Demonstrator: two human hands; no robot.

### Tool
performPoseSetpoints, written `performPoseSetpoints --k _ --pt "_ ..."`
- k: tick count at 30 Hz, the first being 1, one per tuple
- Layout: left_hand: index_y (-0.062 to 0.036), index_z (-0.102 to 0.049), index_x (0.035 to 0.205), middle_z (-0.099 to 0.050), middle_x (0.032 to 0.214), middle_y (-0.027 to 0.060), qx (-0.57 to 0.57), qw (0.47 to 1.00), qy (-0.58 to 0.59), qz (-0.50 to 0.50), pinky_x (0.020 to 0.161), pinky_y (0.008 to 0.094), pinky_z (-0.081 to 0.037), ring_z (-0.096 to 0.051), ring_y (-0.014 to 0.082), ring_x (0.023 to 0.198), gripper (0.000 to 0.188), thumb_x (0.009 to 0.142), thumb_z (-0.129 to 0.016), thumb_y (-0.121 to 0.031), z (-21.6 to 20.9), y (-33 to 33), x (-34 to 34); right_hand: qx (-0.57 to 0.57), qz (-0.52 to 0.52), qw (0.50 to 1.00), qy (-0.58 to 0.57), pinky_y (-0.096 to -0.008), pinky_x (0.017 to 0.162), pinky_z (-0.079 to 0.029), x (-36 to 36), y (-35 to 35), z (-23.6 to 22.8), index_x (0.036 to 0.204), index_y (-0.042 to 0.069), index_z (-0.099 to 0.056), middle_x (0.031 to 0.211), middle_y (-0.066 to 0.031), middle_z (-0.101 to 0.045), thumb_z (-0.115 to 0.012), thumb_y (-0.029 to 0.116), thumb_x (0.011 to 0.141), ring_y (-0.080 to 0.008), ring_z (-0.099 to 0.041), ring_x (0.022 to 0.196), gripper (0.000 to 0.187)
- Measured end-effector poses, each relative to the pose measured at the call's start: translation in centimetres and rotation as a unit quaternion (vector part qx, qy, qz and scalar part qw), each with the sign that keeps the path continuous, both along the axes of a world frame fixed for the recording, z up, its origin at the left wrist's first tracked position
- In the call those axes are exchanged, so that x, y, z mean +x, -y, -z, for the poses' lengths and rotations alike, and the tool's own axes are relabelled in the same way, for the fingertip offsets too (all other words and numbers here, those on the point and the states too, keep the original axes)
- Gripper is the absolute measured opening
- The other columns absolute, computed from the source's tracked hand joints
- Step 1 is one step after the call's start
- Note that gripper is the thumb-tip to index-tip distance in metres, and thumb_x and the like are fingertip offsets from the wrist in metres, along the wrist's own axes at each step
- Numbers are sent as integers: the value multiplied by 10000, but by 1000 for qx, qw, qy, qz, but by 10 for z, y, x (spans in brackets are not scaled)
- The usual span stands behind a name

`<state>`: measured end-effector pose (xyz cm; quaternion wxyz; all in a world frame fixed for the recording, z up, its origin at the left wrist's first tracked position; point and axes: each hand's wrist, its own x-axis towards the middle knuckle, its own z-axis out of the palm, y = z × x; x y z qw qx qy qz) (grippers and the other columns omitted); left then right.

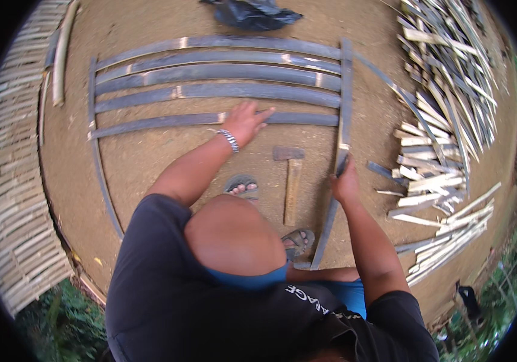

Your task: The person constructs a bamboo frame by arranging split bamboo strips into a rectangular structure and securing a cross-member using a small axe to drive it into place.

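Several dark split-bamboo slats (pixel 210 74) lie across two long side strips on the ground, forming a ladder-like frame. My left hand (pixel 246 123) rests on the nearest slat (pixel 304 119), its fingers stretched out, near a pale joint. On the right, my right hand (pixel 346 181) has its fingers closed round the right bamboo side strip (pixel 326 224), just below a pale joint; part of its grip is hidden. The left side strip (pixel 106 187) runs down toward my left arm. Between my hands lies a hammer (pixel 293 187) with a wooden handle, untouched.
Split bamboo pieces (pixel 436 145) are heaped at the right, with a pale bundle (pixel 451 241) nearer me. A woven bamboo panel (pixel 23 181) borders the left, beside a pole (pixel 63 57). Black plastic (pixel 252 13) lies beyond the frame. My sandaled feet stand near the hammer.
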<state>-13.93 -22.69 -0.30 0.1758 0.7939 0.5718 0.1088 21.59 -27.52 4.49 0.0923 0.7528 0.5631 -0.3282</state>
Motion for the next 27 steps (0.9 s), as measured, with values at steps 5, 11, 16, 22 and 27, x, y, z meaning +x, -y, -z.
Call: performPoseSetpoints --k 5,11,16,22,27 --pt "-249 -607 1435 -570 1128 104 -20 1000 3 16 942 451 -444 -537 291 1083 506 937 -695 -262 2 -13 9 19 -24 999 -10 -514 1060 -471 7 3 10 1599 97 -201 1375 -308 -557 -765 91 819 -471 -572 1253 963" --pt "-266 -562 1478 -568 1197 82 -50 998 -6 33 1027 437 -415 -509 275 1177 527 962 -666 -264 5 -18 15 13 -26 1000 -4 -504 1095 -446 -3 1 1 1598 79 -202 1399 -327 -534 -718 68 831 -482 -534 1300 924" --pt "-263 -570 1472 -569 1211 80 -51 998 6 40 1031 422 -412 -511 271 1190 508 971 -652 -255 8 -25 23 18 -54 998 2 -498 1108 -435 0 -1 -1 1586 35 -204 1427 -333 -512 -714 65 834 -484 -523 1313 910" --pt "-257 -583 1460 -565 1199 85 -62 996 17 58 1026 417 -413 -514 263 1182 491 973 -646 -250 6 -29 33 2 -38 999 16 -499 1111 -435 -7 -4 -9 1586 36 -201 1420 -335 -516 -710 61 837 -488 -518 1316 906" --pt "-254 -586 1454 -563 1175 76 -34 999 23 34 1012 416 -418 -517 259 1161 498 962 -662 -265 11 -31 27 19 -41 999 6 -499 1112 -434 0 0 -2 1591 54 -197 1430 -334 -508 -709 59 843 -489 -516 1320 906"
